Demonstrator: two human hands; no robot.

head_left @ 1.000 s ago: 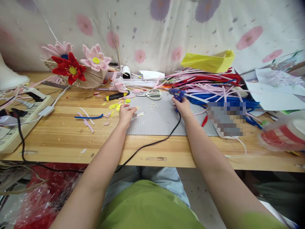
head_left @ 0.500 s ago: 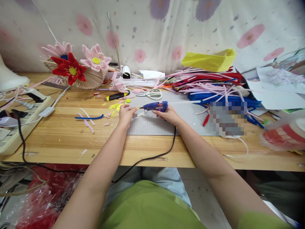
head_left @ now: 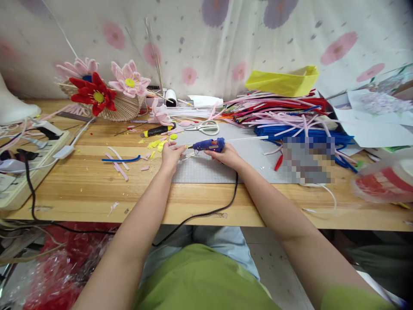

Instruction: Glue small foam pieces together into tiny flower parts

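Head view, from the left edge of the tabletop [head_left: 80,189], a pale-grained wooden slab: a cream plastic power strip [head_left: 19,172] with black and white cords, then a ribbed, fan-shaped woven basket [head_left: 121,110] near the back edge carrying fuzzy red and pink flowers [head_left: 93,92]. Short pink and blue fuzzy stem offcuts [head_left: 119,160] and yellow scraps lie loose on the wood. The left hand [head_left: 171,155] rests at the left border of a grey gridded cutting mat [head_left: 216,165], fingers curled narrow on a tiny yellowish piece, too small to tell what. Just beside it, the right hand [head_left: 227,156] is wrapped around a blue plastic glue gun [head_left: 208,144], lying level over the mat, nozzle toward the left hand; its black cord drops over the front edge. Behind lie metal scissors [head_left: 204,127] with white handles. Toward the right edge, a heap of long fuzzy stems [head_left: 284,118] in pink, red and blue, with a crumpled yellow bag [head_left: 282,82] above.
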